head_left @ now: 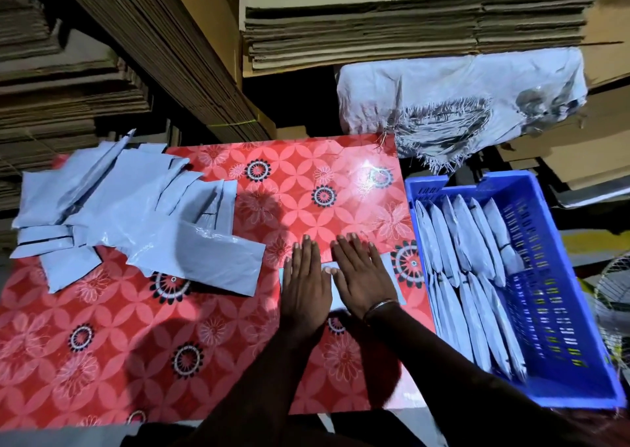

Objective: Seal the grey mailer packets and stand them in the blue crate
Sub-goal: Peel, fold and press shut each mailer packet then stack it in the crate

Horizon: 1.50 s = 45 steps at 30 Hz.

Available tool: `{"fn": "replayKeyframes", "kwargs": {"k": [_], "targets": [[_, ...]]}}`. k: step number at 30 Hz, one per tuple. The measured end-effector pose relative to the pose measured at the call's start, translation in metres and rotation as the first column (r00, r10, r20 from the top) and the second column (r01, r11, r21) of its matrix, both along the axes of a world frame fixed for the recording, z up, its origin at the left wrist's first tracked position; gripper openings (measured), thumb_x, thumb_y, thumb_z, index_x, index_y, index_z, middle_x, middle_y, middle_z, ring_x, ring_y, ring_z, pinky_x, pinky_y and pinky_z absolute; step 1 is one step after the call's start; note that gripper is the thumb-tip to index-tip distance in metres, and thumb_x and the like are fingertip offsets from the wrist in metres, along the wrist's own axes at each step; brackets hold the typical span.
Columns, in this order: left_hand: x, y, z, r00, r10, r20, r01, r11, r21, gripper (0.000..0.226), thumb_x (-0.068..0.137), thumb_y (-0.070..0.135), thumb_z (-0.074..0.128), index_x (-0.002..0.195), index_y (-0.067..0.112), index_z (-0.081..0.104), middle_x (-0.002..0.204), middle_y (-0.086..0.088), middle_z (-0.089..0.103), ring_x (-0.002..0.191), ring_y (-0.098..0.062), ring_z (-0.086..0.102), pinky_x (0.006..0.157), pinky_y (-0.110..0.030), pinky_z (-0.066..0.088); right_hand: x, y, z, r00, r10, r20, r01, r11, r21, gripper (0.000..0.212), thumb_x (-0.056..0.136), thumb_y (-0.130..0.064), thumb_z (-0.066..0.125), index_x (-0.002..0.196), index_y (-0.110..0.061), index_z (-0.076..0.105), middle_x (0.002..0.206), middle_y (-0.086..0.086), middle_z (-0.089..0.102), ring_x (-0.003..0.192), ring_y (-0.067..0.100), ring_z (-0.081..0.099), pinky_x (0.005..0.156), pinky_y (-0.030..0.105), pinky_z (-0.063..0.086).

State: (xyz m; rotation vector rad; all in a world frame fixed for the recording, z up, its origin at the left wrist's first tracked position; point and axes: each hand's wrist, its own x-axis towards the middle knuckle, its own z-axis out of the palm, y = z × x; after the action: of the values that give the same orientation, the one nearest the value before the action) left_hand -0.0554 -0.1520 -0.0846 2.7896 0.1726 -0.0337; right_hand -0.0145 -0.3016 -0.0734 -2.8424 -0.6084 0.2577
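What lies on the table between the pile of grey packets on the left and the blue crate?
In the head view, both hands, left and right, press flat on one grey packet lying between the pile and the blue crate. Otherwise only red tablecloth.

Red floral tablecloth, stacked flattened cardboard behind, frayed white sack, wire fan guard.

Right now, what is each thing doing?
Left hand: flat, pressing the packet.
Right hand: flat, pressing the packet.
Packet: lying on the table, under both hands.
Pile of packets: loose, lying flat.
Crate: partly filled with upright packets.
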Motion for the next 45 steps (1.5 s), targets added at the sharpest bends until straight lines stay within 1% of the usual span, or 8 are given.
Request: {"fn": "replayKeyframes", "kwargs": {"k": [5,8,19,25,31,35,40,45], "targets": [[-0.002,-0.007,0.000,0.998,0.024,0.059,-0.028,0.998,0.064,0.061,0.110,0.034,0.027,0.164,0.011,0.011,0.173,-0.006,0.007,0.159,-0.023,0.008,0.125,-0.048,0.022,0.000,0.000,-0.012,1.000,-0.017,0.017,0.017,1.000,-0.012,0.063,0.101,-0.043,0.038,0.159,-0.023,0.026,0.167,-0.003,0.019,0.156,0.016,0.008,0.126,0.046,0.008],[-0.006,-0.010,0.005,0.998,0.004,0.062,-0.011,0.993,0.116,0.061,0.111,0.033,0.026,0.164,0.010,0.008,0.173,-0.007,0.003,0.160,-0.023,0.002,0.126,-0.048,0.019,-0.001,0.002,-0.011,0.999,-0.041,0.035,0.041,0.999,0.007,0.063,0.101,-0.041,0.035,0.160,-0.023,0.024,0.168,-0.004,0.016,0.156,0.015,0.005,0.126,0.045,0.008],[-0.003,-0.008,0.004,0.994,-0.048,0.094,0.038,0.993,0.108,0.056,0.110,0.026,0.033,0.161,0.003,0.021,0.171,-0.013,0.014,0.159,-0.028,0.010,0.122,-0.052,0.025,-0.002,0.000,-0.014,0.992,-0.040,0.116,0.034,0.998,0.052,0.066,0.099,-0.038,0.042,0.160,-0.022,0.024,0.168,-0.002,0.017,0.156,0.018,0.008,0.124,0.046,0.017],[-0.005,-0.006,0.002,0.995,-0.041,0.092,0.032,0.995,0.099,0.057,0.111,0.028,0.030,0.163,0.008,0.016,0.172,-0.008,0.010,0.159,-0.023,0.008,0.124,-0.049,0.024,0.000,-0.002,-0.017,0.997,-0.037,0.062,0.034,0.998,0.048,0.065,0.100,-0.046,0.031,0.160,-0.023,0.022,0.168,-0.003,0.014,0.156,0.017,0.006,0.125,0.046,0.012],[-0.007,0.003,-0.004,0.996,-0.071,0.044,0.068,0.995,0.080,0.058,0.111,0.037,0.022,0.165,0.020,0.007,0.173,0.003,0.003,0.159,-0.017,0.001,0.125,-0.047,0.021,-0.002,-0.013,-0.019,0.998,-0.033,0.058,0.031,0.999,0.038,0.067,0.101,-0.051,0.029,0.160,-0.020,0.022,0.168,0.000,0.017,0.156,0.020,0.004,0.125,0.047,0.011],[-0.010,0.014,-0.005,0.991,-0.125,0.036,0.122,0.989,0.079,0.058,0.112,0.039,0.024,0.165,0.024,0.006,0.173,0.004,0.002,0.159,-0.017,0.001,0.127,-0.047,0.016,-0.011,-0.028,-0.016,0.993,-0.112,0.028,0.111,0.993,0.032,0.066,0.104,-0.052,0.030,0.162,-0.025,0.012,0.169,-0.004,0.008,0.156,0.019,-0.003,0.125,0.048,0.010],[-0.016,0.032,-0.015,0.993,-0.121,0.012,0.120,0.992,0.047,0.057,0.111,0.045,0.021,0.164,0.022,0.019,0.172,0.001,0.013,0.159,-0.022,0.010,0.124,-0.049,0.023,-0.024,-0.054,-0.011,0.972,-0.223,-0.071,0.228,0.972,0.064,0.066,0.105,-0.056,0.025,0.161,-0.033,-0.004,0.169,-0.010,-0.007,0.155,0.014,-0.012,0.126,0.041,0.001],[-0.035,0.058,-0.018,0.987,-0.159,0.010,0.158,0.984,0.085,0.061,0.109,0.039,0.030,0.165,0.024,0.011,0.173,0.003,0.008,0.159,-0.019,0.008,0.126,-0.046,0.021,-0.031,-0.071,-0.016,0.949,-0.294,-0.111,0.298,0.954,0.028,0.072,0.102,-0.064,0.011,0.161,-0.027,-0.005,0.169,-0.009,-0.009,0.155,0.014,-0.012,0.126,0.042,0.003]]}}
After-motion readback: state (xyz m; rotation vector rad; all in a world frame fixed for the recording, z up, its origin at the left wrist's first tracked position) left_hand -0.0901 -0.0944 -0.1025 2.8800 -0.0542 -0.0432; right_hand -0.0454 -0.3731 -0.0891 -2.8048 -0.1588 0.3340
